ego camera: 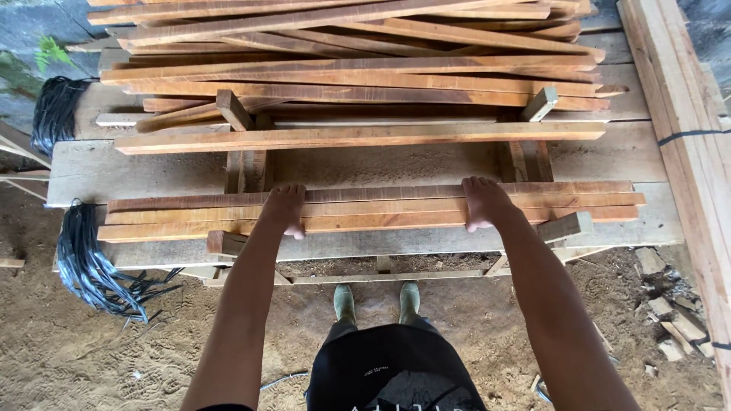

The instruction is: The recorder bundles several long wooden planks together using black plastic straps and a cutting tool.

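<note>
Straight down from the head camera, we see both arms stretched forward over a low stack of long reddish wooden slats [373,209] that lies crosswise near the middle of the view. Our left hand [285,207] rests palm down on the slats at about nine o'clock from the centre of the stack, fingers curled over the near edge. Our right hand [484,202] does the same at about three o'clock, well apart from the left. Both hands press on the top slats with the fingers wrapped round the front edge; we cannot tell how many slats each one grips.

The slats sit on short wooden cross blocks [565,226] on top of a rough plank table [152,169] dusted with sawdust. At twelve o'clock from the hands a single long slat [358,137] lies alone, and beyond it a larger loose pile of slats [350,61] fills the top of the view. At three o'clock a thick pale beam [685,114] runs along the right edge. At nine o'clock two bundles of black strapping [91,266] hang off the table's left end. At six o'clock we see our green boots [377,302] on the sawdust floor [91,350], with wood offcuts [670,320] scattered at four o'clock.
</note>
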